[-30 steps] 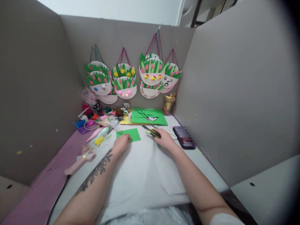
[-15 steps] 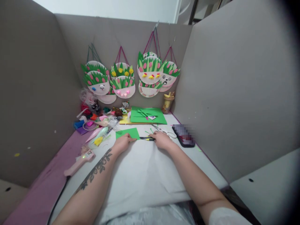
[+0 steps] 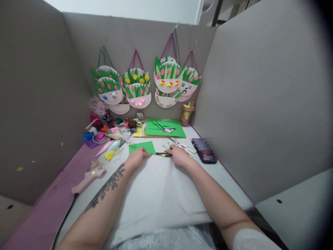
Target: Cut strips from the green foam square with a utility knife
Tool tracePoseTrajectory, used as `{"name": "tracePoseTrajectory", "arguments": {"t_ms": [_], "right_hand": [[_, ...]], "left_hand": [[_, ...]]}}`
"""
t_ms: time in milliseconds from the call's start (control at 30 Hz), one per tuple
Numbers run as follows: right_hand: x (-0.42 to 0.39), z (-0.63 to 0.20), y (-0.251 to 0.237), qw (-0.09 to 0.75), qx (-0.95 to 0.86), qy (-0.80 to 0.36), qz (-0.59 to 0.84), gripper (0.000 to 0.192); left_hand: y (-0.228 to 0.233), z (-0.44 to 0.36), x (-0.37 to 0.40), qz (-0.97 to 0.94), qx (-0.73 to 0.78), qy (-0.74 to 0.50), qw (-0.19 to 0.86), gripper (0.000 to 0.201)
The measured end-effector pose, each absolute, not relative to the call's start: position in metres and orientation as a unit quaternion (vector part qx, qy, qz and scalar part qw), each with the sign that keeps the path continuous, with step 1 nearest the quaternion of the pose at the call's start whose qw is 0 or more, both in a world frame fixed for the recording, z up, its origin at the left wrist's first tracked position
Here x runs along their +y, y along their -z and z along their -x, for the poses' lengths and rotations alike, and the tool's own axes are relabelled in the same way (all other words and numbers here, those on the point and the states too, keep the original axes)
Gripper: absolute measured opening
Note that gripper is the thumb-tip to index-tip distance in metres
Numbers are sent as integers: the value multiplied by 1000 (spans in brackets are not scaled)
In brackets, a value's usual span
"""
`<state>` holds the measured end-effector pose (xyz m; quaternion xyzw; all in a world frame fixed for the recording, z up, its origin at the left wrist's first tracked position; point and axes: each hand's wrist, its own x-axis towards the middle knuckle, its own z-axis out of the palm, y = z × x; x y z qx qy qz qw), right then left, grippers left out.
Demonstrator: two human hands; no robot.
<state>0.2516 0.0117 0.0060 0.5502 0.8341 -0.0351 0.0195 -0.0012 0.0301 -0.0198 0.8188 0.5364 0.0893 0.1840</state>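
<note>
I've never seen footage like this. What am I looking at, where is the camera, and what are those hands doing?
There is no machine here: a person works with bare hands, and one camera worn on the head looks forward and down, so you see their own arms reaching away from you. The left hand presses on a small green sheet. The right hand holds a dark, yellow-marked tool whose tip points at the sheet's edge; what kind of tool it is I cannot tell. Both rest on white paper that covers the table. Nearby lie scissors, a phone, a larger green sheet, a pink glue gun and a heap of craft bits. On the back wall hang decorated paper plates.
</note>
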Motion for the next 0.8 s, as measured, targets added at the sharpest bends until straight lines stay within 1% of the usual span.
{"name": "tracePoseTrajectory", "arguments": {"t_ms": [167, 267, 467, 633, 700, 800], "right_hand": [[9, -245, -3, 14, 837, 32, -547, 47], [7, -246, -1, 10, 834, 34, -551, 49], [9, -248, 0, 3, 826, 39, -562, 51], [18, -253, 0, 7, 807, 25, -589, 52], [21, -257, 2, 4, 806, 22, -592, 52], [23, -260, 5, -4, 809, 14, -588, 51]], "left_hand": [[22, 2, 33, -834, 523, -80, 154, 39], [23, 4, 33, -820, 549, -78, 143, 41], [17, -1, 30, -764, 630, -62, 119, 26], [20, -22, 34, -720, 675, -84, 138, 25], [23, -26, 35, -721, 669, -110, 144, 28], [25, -21, 34, -783, 589, -136, 146, 35]]}}
